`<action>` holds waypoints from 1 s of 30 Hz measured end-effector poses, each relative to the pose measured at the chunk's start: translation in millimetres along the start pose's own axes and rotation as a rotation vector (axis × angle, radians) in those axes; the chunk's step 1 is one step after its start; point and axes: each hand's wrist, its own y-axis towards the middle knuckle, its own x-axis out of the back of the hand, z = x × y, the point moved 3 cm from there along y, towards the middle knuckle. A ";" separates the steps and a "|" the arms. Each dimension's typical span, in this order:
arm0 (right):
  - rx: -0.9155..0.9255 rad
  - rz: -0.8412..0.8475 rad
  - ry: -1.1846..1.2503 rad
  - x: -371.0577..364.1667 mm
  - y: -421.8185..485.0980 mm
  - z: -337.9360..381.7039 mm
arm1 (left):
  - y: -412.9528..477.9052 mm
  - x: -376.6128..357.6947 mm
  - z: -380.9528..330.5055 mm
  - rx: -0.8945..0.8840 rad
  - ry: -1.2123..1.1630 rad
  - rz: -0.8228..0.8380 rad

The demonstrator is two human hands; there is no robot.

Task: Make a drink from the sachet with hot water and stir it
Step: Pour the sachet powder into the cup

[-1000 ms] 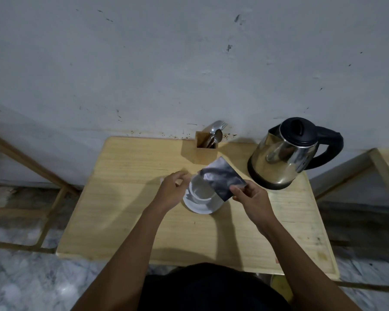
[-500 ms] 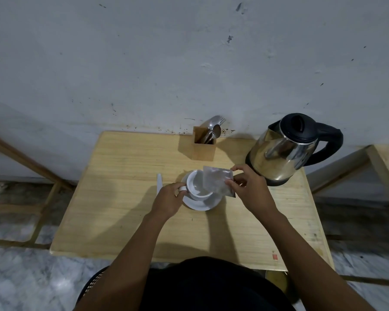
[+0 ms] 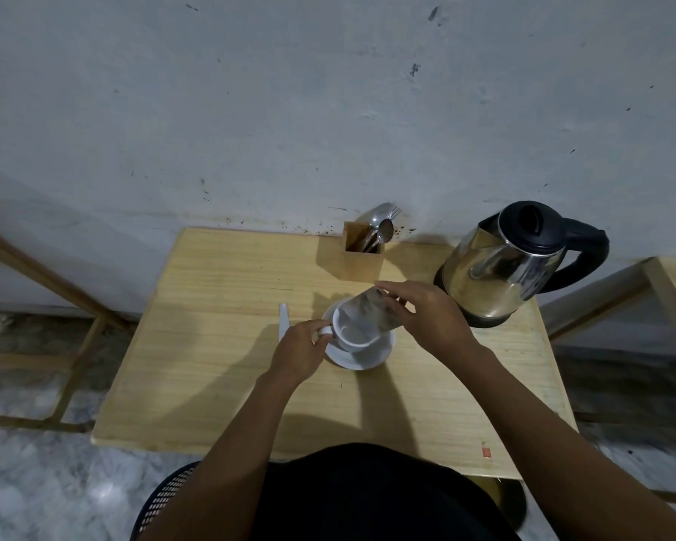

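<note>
A white cup (image 3: 353, 333) stands on a white saucer (image 3: 367, 355) near the middle of the wooden table (image 3: 211, 365). My left hand (image 3: 299, 351) grips the cup's handle. My right hand (image 3: 426, 320) holds a silvery sachet (image 3: 371, 312) tipped over the cup's mouth, its lower end inside the rim. The cup's contents are too dim to tell. A steel kettle (image 3: 500, 267) with a black lid and handle stands at the back right.
A wooden holder (image 3: 361, 261) with spoons and a fork stands at the back against the wall. A small white strip (image 3: 283, 320) lies left of the saucer. A black perforated basket (image 3: 164, 501) is on the floor below the front edge.
My right hand has brought the sachet from beside the cup to above it and tipped it into the mouth. My left hand shifted from the cup's rim to its handle.
</note>
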 end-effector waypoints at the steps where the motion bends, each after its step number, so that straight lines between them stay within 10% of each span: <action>1: 0.027 -0.006 -0.016 -0.6 1.9 1.0 | 0.2 0.2 0.2 0.002 0.002 0.002; 20: 0.392 0.031 -0.261 -6.6 23.5 25.0 | 21.7 13.5 -26.3 -0.165 -0.086 -0.047; 30: -0.061 0.113 -0.087 9.1 20.3 -7.6 | 26.5 10.7 -16.5 -0.186 -0.152 -0.078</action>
